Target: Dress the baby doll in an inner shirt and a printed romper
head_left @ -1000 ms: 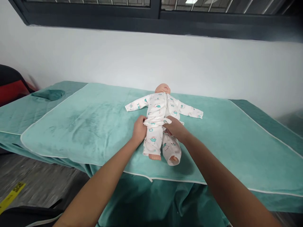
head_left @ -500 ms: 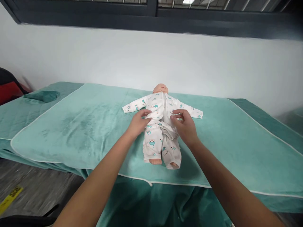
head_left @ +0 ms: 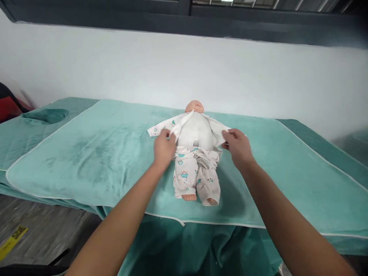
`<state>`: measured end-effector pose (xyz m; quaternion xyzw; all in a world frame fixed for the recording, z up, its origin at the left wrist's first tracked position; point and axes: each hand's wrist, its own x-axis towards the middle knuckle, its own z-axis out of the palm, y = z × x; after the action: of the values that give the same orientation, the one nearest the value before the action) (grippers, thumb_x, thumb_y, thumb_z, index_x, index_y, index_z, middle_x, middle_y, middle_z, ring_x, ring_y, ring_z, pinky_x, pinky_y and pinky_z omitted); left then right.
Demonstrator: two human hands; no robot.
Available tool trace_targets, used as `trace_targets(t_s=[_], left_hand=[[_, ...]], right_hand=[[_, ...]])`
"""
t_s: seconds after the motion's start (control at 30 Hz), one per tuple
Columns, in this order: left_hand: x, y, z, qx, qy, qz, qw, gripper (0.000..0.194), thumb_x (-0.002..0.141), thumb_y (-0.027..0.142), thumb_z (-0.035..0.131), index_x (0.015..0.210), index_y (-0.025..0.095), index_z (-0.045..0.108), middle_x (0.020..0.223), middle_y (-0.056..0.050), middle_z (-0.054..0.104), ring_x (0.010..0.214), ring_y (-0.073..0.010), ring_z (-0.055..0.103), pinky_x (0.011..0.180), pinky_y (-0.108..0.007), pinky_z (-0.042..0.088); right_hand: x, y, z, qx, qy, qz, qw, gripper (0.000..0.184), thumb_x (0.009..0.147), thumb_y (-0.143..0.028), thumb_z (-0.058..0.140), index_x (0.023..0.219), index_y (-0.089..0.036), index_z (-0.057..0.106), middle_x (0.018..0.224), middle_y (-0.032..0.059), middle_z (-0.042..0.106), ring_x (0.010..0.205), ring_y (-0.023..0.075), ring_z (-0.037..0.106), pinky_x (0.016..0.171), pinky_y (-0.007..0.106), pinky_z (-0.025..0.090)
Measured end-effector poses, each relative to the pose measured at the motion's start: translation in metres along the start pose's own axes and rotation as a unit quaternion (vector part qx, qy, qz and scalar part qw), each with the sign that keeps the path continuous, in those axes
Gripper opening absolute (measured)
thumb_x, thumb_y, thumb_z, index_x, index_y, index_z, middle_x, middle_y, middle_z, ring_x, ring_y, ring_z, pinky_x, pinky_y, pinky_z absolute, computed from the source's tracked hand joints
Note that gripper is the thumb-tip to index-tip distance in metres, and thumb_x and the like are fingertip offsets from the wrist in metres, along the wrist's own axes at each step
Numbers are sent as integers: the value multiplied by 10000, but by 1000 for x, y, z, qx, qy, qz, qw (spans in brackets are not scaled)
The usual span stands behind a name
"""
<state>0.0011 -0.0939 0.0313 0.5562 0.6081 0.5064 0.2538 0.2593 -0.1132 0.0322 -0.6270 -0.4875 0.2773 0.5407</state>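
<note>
A baby doll (head_left: 194,106) lies on its back on a green bed cover, its head toward the wall. Its white printed jacket (head_left: 163,126) is spread apart at the front, baring the doll's white cloth torso (head_left: 197,129). My left hand (head_left: 165,147) pinches the jacket's front edge on the left side. Out to the right, my right hand (head_left: 236,145) pinches the other front edge, pulled away from the torso. Printed trousers (head_left: 184,174) cover the legs, bunched at the waist, and the bare feet (head_left: 189,197) show below the cuffs.
The light green cover (head_left: 86,153) has white piping and drapes over the bed's front edge. Behind it stands a white wall (head_left: 143,69) under a dark window frame (head_left: 115,17). A red and black object (head_left: 10,107) is at the far left, and yellow floor tape (head_left: 13,241) lies below.
My hands have moved apart, drawing the two jacket fronts outward. The torso, mostly covered before, is now exposed.
</note>
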Motion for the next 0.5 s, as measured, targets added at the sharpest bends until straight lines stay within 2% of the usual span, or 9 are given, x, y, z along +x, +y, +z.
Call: trace_targets(t_s=[0.03,0.1,0.17,0.2,0.27,0.37,0.43,0.5], left_hand=[[6,-10,-6,-66,35,-67,995,53,822,247,551,787,208,547,757,-20,578,751,-194,570,722,-309,473],[13,-27,-18,-112,77,-130,982,44,813,217,497,786,203,528,767,-23,571,732,-181,568,648,-289,480],[13,-37,-26,-113,101,-138,979,52,799,197,488,804,200,540,824,-34,588,761,-174,572,653,-281,487],[10,-38,-27,-111,100,-126,981,52,785,194,512,807,199,559,842,-35,602,779,-170,574,680,-279,489],[0,-34,-27,-112,47,-84,989,69,752,205,577,811,198,614,836,-28,635,796,-169,582,732,-279,485],[-16,-21,-25,-120,-130,-27,984,153,721,210,608,846,193,695,824,-30,683,795,-181,603,746,-287,472],[-23,-14,-27,-115,-209,-13,971,223,710,198,598,896,192,719,833,-27,696,777,-179,605,727,-282,460],[-26,-12,-33,-108,-250,-9,962,282,699,194,600,952,197,724,852,-20,694,748,-168,596,705,-274,452]], right_hand=[[2,13,-14,28,41,16,999,316,785,-532,604,870,-234,547,752,-17,551,635,155,551,624,311,495],[0,39,-39,-26,143,44,988,316,770,-519,591,858,-217,562,773,6,572,664,166,553,640,330,507],[-7,60,-54,-75,202,45,975,322,717,-443,649,917,-200,579,895,45,605,751,189,560,729,375,502],[-13,65,-56,-104,209,28,972,329,713,-422,656,945,-197,591,936,57,615,785,198,567,774,393,493],[-26,65,-50,-131,155,-23,979,314,741,-412,656,971,-202,617,961,61,636,842,213,587,840,406,475],[-44,44,-29,-100,-39,-84,991,233,824,-423,623,934,-220,649,922,43,665,850,208,611,819,371,478],[-52,26,-17,-72,-150,-110,980,188,864,-408,600,892,-228,645,905,24,657,824,190,603,788,345,480],[-57,15,-12,-68,-201,-142,967,160,876,-388,603,858,-232,632,870,11,633,802,180,585,773,336,477]])
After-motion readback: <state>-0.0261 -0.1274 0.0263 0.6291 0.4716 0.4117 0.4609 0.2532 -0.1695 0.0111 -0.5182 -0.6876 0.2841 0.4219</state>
